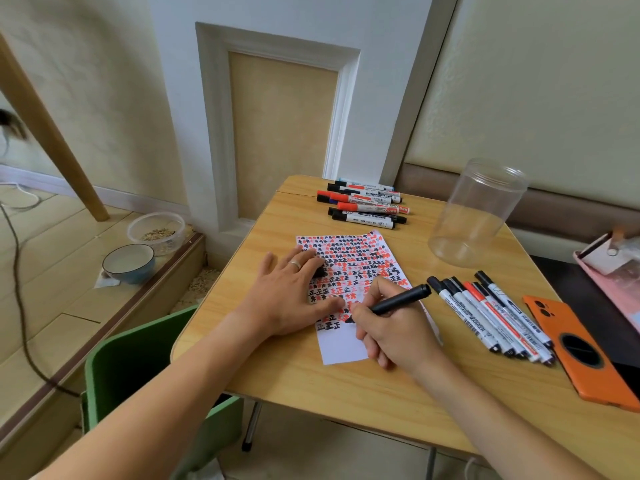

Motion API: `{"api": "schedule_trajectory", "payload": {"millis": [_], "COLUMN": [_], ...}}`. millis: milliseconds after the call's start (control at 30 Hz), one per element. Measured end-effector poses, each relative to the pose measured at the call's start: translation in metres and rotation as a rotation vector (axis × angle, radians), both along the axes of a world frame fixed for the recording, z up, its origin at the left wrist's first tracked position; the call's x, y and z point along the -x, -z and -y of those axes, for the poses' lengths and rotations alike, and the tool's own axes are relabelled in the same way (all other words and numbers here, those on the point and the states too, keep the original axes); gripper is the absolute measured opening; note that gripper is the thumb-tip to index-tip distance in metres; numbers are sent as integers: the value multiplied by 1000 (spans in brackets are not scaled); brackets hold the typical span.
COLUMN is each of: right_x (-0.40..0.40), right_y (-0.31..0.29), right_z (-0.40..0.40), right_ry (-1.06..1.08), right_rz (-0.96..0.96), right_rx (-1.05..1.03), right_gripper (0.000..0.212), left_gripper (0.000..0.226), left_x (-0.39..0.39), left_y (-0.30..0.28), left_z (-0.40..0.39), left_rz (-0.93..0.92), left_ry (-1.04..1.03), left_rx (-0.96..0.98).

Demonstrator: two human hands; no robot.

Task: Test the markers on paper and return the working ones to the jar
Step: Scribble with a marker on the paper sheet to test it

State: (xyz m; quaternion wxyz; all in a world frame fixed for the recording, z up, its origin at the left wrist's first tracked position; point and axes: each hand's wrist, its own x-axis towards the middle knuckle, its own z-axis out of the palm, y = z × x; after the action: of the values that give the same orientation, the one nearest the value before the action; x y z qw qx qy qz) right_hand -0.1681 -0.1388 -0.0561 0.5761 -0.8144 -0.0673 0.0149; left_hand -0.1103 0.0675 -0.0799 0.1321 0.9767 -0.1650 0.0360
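R hand grips black marker, tip down on paper; L hand flat on paper w/ fingers spread, small black cap under fingertips; paper mostly filled w/ red+black marks; clear jar upright at table far right, nothing inside; marker pile at far edge, 2nd marker row just R of paper; orange phone beside that row.
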Motion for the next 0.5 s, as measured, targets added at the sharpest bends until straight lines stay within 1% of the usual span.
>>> {"api": "schedule_trajectory", "payload": {"millis": [267, 500], "right_x": [-1, -2], "right_y": [0, 1], "right_z": [-1, -2], "right_ry": [-28, -32], "right_rz": [-43, -43], "right_rx": [-40, -2], "right_gripper": [24, 25], "left_gripper": [112, 113], "left_x": [0, -1], "left_y": [1, 0], "left_z": [0, 0], "left_rz": [13, 12], "left_ry": [2, 3], "left_rx": [-21, -31]}}
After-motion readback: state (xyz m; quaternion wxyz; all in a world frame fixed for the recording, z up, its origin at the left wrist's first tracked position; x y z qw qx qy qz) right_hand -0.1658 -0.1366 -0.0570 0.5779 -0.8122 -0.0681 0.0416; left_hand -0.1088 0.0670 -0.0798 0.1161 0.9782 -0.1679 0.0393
